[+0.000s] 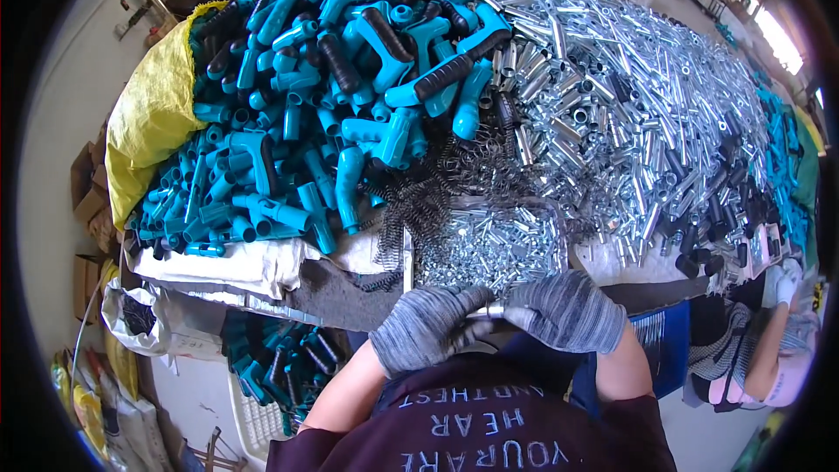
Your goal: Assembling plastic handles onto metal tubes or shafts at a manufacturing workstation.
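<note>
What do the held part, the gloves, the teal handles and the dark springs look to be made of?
Held part: probably metal, judging by its bright silvery shine. Gloves: knitted fabric, showing ribbed, mottled grey. Teal handles: likely moulded plastic, smooth and glossy; the duller black grips may be rubber. Dark springs: seemingly metal wire, from the thin coils.

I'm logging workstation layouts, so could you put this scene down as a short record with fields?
Left hand: grey-gloved left hand, fingers at the left end of a short shiny metal part
Right hand: grey-gloved right hand, fingers at its right end
Table, left: heaped teal handles, some with black grips; yellow sack beside them
Table, middle: dark springs behind small metal pieces
Table, right: silver tubes and rods
Lower left: white basket with more teal handles
Far right: another person's arm
</note>
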Available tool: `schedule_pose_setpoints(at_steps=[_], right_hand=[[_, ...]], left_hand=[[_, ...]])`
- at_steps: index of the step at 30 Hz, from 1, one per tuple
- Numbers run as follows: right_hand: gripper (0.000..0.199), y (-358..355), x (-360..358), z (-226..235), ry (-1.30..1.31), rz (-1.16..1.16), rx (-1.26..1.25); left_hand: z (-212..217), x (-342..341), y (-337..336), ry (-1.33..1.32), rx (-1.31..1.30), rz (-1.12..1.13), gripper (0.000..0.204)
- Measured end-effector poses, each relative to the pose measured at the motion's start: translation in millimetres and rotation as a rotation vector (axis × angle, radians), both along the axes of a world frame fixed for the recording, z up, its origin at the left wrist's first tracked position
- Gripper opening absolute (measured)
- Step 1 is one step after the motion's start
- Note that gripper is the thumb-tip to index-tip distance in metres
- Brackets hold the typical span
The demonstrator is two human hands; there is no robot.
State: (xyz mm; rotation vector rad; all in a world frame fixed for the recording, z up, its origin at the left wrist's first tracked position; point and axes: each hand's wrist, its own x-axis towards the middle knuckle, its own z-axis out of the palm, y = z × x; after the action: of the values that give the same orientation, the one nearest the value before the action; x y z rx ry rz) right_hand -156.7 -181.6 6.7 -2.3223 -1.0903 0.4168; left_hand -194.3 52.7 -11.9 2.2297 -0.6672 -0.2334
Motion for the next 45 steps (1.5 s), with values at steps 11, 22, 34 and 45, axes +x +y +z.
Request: schedule_pose_setpoints(at_steps=[11,22,34,45], right_hand=[[0.055,-1,-5,-31,0.677,-0.303,0.830],[0.026,21,-19,-62,0.700,-0.357,1.026],[0.025,18,107,-17,-0.220,-0.628,0.050],[0.023,17,149,-31,-0.401,-0.380,-0.207]], left_hand=[[7,0,15,-0.192,0.000,0.129,0.032],[24,-1,31,-0.169,-0.233,0.274,0.037],[-91,-19,53,0.040,-0.587,0.738,0.028],[-125,-22,63,0.128,-0.691,0.757,0.036]])
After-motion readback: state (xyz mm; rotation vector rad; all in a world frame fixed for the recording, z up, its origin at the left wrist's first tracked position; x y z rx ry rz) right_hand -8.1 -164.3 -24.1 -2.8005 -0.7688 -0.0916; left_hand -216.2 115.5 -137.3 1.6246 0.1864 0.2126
